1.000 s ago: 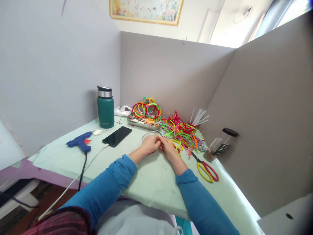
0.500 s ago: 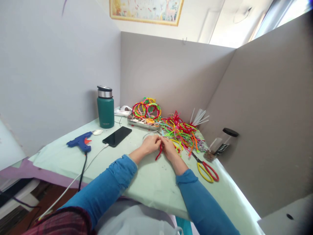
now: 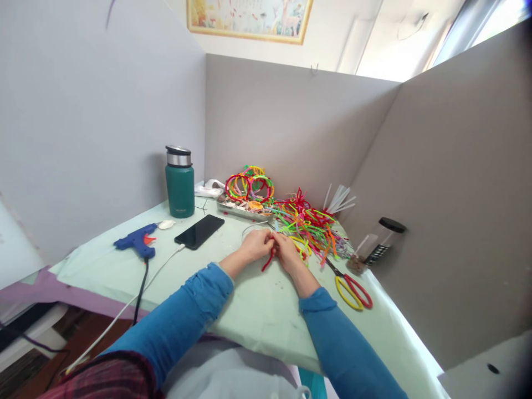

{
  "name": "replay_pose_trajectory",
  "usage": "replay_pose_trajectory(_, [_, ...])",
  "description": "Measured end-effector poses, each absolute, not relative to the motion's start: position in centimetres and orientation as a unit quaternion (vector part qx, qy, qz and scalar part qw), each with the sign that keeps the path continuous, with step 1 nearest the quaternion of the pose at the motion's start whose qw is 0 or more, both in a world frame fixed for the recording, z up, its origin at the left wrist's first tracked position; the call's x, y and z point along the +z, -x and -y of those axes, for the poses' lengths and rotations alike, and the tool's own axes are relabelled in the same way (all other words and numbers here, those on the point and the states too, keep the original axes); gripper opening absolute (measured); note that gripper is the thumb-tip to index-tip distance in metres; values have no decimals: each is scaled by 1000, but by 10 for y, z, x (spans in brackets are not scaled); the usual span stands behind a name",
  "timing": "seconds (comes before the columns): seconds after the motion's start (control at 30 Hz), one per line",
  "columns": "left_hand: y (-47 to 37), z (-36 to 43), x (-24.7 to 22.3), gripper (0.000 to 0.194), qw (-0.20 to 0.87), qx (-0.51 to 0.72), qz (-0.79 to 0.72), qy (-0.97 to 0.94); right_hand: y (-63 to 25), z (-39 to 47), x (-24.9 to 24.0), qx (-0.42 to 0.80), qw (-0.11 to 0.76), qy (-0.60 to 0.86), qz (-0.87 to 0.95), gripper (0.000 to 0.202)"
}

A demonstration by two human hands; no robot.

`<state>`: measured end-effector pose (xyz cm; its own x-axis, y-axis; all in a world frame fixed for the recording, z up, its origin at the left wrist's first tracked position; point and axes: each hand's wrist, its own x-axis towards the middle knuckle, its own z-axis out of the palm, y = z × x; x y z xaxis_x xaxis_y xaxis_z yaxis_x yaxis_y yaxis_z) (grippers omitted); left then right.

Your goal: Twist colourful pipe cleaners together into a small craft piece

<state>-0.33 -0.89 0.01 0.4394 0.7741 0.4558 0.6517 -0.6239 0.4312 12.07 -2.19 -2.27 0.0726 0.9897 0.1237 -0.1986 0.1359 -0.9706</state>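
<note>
Gray walls: they point(image 3: 299, 122) stand to your left, in front of you and to your right, with a framed picture point(image 3: 249, 22) up high past the back one.
Worktop: yours point(image 3: 257, 310) has a pale green cover.
Blue glue gun: it point(image 3: 137, 241) lies far to your left, with its nose near a little white thing point(image 3: 167, 224).
Green bottle: it point(image 3: 180, 185) stands up tall, with a silver and black top.
Black phone: it point(image 3: 200, 231) lies flat, just in front of the bottle.
Metal tray: it point(image 3: 243, 213) sits at the back with small bits inside, and bright rings point(image 3: 249, 187) are piled up on it.
Left hand: your left hand point(image 3: 255, 245) has its grip pinched tight on the red fuzzy stick.
Red fuzzy stick: it point(image 3: 267, 261) is between your two hands, one end hanging down toward you; your fingers hide the rest.
Right hand: your right hand point(image 3: 286, 252) has its grip pinched on the red fuzzy stick too, and its fingertips touch your left ones.
Fuzzy heap: a big messy heap point(image 3: 306, 219) of many colors is just past your right hand.
White sticks: they point(image 3: 341, 198) poke up behind the heap.
Scissors: they point(image 3: 343, 275) lie beside your right arm, with one yellow handle and one red.
Clear jar: it point(image 3: 377, 244) has a black lid and stands near the right wall.
</note>
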Motion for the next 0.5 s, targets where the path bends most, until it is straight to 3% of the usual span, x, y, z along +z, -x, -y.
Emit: replay_pose_trajectory(0.5, [4, 11, 4, 21, 92, 303, -441, -840, -120, 22, -23, 502, 587, 427, 470, 35])
